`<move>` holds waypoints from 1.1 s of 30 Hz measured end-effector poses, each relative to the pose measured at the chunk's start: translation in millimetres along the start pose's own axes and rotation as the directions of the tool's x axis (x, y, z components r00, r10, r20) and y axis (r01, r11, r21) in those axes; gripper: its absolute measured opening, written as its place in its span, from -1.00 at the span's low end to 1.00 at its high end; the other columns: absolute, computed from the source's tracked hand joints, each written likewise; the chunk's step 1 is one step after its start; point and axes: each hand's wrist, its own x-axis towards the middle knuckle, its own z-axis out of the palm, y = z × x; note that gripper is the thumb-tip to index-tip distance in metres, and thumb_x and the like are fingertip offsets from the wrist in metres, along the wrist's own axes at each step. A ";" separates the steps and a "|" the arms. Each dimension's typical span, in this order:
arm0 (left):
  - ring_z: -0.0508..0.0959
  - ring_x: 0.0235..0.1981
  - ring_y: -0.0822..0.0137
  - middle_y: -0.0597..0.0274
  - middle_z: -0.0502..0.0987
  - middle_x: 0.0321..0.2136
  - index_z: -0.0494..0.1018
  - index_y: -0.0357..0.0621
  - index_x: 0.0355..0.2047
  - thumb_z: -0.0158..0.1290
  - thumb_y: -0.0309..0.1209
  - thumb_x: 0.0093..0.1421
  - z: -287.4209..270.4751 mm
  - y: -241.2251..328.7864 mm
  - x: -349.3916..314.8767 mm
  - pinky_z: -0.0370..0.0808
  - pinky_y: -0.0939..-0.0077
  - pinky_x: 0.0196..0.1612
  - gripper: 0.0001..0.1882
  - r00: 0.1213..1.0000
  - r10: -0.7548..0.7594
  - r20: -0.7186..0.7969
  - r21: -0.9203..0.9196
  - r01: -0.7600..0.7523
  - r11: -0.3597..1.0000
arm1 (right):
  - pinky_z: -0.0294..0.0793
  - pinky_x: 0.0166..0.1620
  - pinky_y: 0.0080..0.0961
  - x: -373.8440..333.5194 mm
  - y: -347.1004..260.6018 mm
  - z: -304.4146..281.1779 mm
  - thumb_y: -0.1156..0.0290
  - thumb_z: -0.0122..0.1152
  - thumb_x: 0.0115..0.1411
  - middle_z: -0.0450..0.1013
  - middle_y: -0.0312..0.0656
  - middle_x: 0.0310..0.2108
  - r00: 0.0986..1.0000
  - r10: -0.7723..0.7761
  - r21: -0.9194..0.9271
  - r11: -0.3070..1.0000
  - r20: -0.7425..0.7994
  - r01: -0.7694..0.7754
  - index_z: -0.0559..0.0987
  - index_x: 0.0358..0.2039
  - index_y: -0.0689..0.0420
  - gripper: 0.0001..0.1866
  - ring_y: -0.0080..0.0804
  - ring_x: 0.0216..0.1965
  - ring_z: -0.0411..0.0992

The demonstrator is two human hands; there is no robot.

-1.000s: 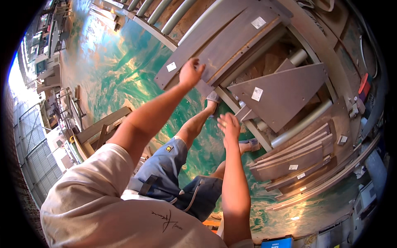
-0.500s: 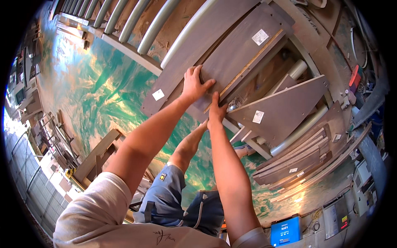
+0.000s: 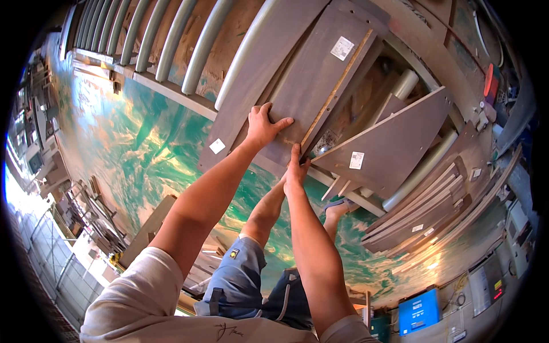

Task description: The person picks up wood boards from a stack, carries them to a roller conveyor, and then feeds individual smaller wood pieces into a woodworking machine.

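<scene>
A long dark brown board [image 3: 311,86] with a white label and a raw yellowish edge slants across the rollers. My left hand [image 3: 266,127] grips its left side near the close end, fingers curled at that side and thumb spread over the top face. At the near right corner my right hand [image 3: 297,170] holds the board, thumb on top and fingers mostly hidden below. Another brown board [image 3: 240,97] lies along its left side. Close to the right hand, a brown triangular panel [image 3: 394,146] rests on the frame.
A roller conveyor [image 3: 200,46] runs to the far left. Several brown strips [image 3: 417,214] are stacked at the right. A blue box [image 3: 419,311] stands at the lower right. Wooden pieces [image 3: 146,231] lie at the left over the green, dusty floor [image 3: 166,137].
The view has turned slightly. Both hands keep their hold, and they and the board's near end sit a little lower in the picture, closer to me.
</scene>
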 end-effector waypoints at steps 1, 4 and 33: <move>0.41 0.14 -0.03 -0.16 0.40 0.09 0.34 -0.31 0.23 0.36 0.17 -0.01 -0.2 0.5 0.0 0.39 0.22 0.19 0.00 1.000 -0.010 0.025 -0.010 0.010 1.000 | 0.12 0.38 -0.29 2.2 0.3 -5.0 -0.23 0.35 0.14 0.19 0.11 0.35 0.999 0.004 0.004 1.000 0.050 -0.005 0.15 0.35 0.37 0.09 -0.11 0.36 0.17; 0.45 0.13 0.04 -0.15 0.42 0.10 0.31 -0.31 0.25 0.37 0.16 0.01 -5.3 -8.3 2.5 0.41 0.28 0.16 0.00 1.000 -0.013 0.008 -0.079 0.014 0.997 | 0.13 0.36 -0.30 2.0 -2.0 -16.1 -0.22 0.37 0.13 0.26 0.04 0.32 0.985 0.038 -0.002 0.999 0.168 -0.039 0.18 0.36 0.33 0.07 -0.15 0.34 0.20; 0.58 -0.03 0.24 0.06 0.57 -0.02 0.45 -0.26 0.13 0.06 0.16 0.31 1.1 192.3 -118.0 0.51 0.35 0.07 -0.30 0.860 -0.033 0.509 -0.634 0.401 0.661 | 0.55 -0.01 -0.38 -119.5 -64.8 -273.1 0.10 0.52 0.11 0.49 -0.07 -0.01 0.828 -0.212 -0.143 0.934 0.518 0.328 0.29 0.26 0.29 -0.14 -0.36 -0.05 0.50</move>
